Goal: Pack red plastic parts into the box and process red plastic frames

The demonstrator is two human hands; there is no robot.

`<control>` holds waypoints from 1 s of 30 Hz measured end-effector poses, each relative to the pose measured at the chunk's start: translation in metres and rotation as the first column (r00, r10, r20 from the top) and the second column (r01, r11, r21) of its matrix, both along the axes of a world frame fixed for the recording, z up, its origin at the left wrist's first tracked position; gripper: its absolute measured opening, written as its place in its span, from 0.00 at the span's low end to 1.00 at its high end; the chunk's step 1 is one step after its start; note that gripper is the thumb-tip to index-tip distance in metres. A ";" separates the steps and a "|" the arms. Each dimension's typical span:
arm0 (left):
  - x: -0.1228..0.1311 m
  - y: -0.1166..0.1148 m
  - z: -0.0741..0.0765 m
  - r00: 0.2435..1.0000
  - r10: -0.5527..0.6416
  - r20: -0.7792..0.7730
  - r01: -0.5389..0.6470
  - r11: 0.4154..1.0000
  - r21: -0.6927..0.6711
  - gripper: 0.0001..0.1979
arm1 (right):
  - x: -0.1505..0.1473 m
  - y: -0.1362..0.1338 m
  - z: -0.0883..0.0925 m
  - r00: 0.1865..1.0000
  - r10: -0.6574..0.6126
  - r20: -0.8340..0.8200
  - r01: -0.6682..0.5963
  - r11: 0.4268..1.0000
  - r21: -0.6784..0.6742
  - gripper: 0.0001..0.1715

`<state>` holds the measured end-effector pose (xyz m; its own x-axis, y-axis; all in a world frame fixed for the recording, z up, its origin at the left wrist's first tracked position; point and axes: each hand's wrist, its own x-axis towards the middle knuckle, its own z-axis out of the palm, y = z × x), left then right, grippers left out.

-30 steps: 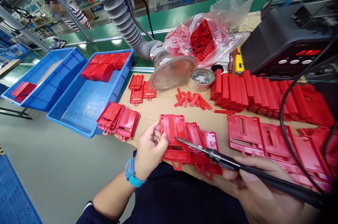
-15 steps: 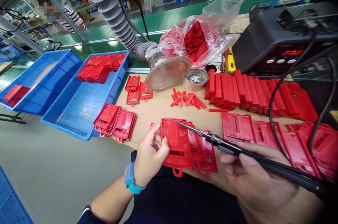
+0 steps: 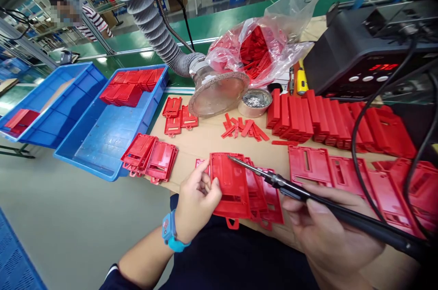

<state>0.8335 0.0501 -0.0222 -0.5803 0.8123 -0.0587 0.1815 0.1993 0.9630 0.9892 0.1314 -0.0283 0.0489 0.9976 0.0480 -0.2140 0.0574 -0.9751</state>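
Note:
My left hand [image 3: 200, 199], with a blue watch on its wrist, grips the left edge of a red plastic panel [image 3: 230, 185] between thumb and fingers. My right hand [image 3: 333, 226] is closed round the black handle of a soldering iron [image 3: 290, 189]. The iron's metal tip is at the panel's upper part, touching or very close to it. Further red panels [image 3: 270, 194] lie partly hidden under and to the right of the held one. Small red strips [image 3: 244, 128] are scattered on the cardboard beyond it.
A fume hose hood [image 3: 219, 94] hangs beside a tin [image 3: 255, 100] and a bag of red parts [image 3: 255, 53]. Stacked red pieces [image 3: 297, 119] stand before a soldering station [image 3: 372, 62]. Blue bins [image 3: 102, 144] are at left; a person [image 3: 91, 23] is behind. Black cables cross at right.
Both hands, the panel and the iron keep nearly the same pose. The whole view has shifted very slightly.

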 end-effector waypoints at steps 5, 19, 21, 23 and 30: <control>-0.001 -0.001 0.000 1.000 -0.004 -0.029 0.004 1.000 0.013 0.24 | -0.001 0.000 -0.001 1.000 0.009 -0.004 -0.009 1.000 0.005 0.07; 0.001 0.000 -0.001 0.999 -0.018 -0.051 0.018 1.000 -0.012 0.23 | -0.006 -0.002 0.003 0.999 0.033 -0.005 -0.033 0.999 0.002 0.06; 0.001 0.001 -0.001 0.998 -0.017 -0.067 0.016 1.000 -0.006 0.23 | -0.006 -0.002 0.001 0.999 0.040 -0.007 -0.040 0.999 0.002 0.06; 0.001 0.001 0.000 0.997 -0.016 -0.080 0.016 1.000 0.002 0.23 | -0.005 -0.002 0.000 0.999 0.032 -0.006 -0.032 0.999 0.018 0.06; 0.001 -0.001 0.000 0.992 -0.023 -0.124 0.024 1.000 0.011 0.23 | -0.005 -0.001 0.001 0.999 0.033 -0.017 -0.032 0.999 0.022 0.07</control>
<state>0.8345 0.0495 -0.0222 -0.5632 0.8260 0.0221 0.3037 0.1821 0.9352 0.9841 0.1302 -0.0269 0.0174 0.9974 0.0695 -0.2330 0.0716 -0.9698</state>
